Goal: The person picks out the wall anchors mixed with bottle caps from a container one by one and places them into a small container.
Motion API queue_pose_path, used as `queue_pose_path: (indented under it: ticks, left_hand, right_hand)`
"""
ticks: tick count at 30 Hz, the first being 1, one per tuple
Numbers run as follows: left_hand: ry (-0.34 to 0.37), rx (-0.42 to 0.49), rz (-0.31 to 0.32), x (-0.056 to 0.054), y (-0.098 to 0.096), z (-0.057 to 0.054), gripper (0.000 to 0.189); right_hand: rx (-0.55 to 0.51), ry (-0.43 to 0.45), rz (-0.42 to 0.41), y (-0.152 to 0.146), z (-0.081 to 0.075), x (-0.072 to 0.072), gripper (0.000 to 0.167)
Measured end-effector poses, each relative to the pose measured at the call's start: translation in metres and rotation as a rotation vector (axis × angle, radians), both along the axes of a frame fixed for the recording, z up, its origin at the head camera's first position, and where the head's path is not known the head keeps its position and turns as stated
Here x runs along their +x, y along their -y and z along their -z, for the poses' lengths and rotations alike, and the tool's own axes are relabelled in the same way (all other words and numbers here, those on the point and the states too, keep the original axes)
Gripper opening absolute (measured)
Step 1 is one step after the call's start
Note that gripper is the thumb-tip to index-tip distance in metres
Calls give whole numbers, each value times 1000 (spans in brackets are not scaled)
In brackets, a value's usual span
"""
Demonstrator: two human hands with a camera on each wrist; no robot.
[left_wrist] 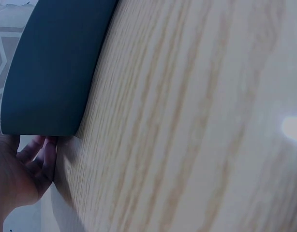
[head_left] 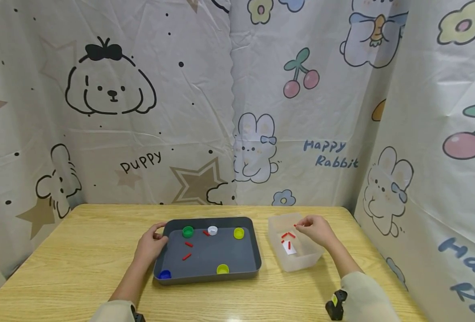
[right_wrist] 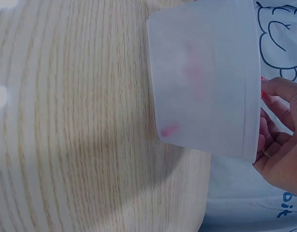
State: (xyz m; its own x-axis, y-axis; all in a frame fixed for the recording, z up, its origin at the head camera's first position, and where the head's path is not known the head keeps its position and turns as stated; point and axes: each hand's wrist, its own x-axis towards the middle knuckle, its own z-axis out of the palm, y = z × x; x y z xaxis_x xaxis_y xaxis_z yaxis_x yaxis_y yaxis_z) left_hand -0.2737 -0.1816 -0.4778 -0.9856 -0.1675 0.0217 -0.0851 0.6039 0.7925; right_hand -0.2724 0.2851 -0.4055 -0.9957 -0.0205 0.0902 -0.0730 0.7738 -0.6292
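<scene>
My left hand [head_left: 150, 246] holds the left side of a dark grey tray [head_left: 205, 281], thumb by the rim; the left wrist view shows the fingers [left_wrist: 35, 162] curled by the tray's end wall. At the far right rim of a translucent plastic box [head_left: 298, 264], my right hand [head_left: 317, 230] pinches a small red stick [head_left: 295, 225]. The right wrist view gives a glimpse of that red stick [right_wrist: 263, 88] at the fingertips. Inside the box lie several more red sticks [head_left: 289, 245] and a white paper piece [head_left: 289, 251]. Three red sticks [head_left: 187, 256] lie in the tray.
The tray also holds a green cap [head_left: 187, 231], a white cap [head_left: 212, 230], two yellow caps [head_left: 239, 233] and a blue cap [head_left: 164, 274]. Both containers stand on a wooden table [head_left: 80, 250]. A printed curtain [head_left: 197, 112] hangs behind and at the sides.
</scene>
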Motion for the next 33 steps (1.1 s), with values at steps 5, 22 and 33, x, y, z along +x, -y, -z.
queue_pose_path:
  ticks: [5, 22, 33]
  left_hand:
    - [0, 1, 0, 0, 0, 0, 49]
    - [15, -4, 4, 2, 0, -1, 49]
    - [8, 3, -5, 1, -1, -1, 49]
  right_hand:
    - [-8, 8, 3, 0, -1, 0, 16]
    - [-21, 21, 5, -2, -1, 4, 17]
    - [-24, 6, 10, 0, -4, 3, 19]
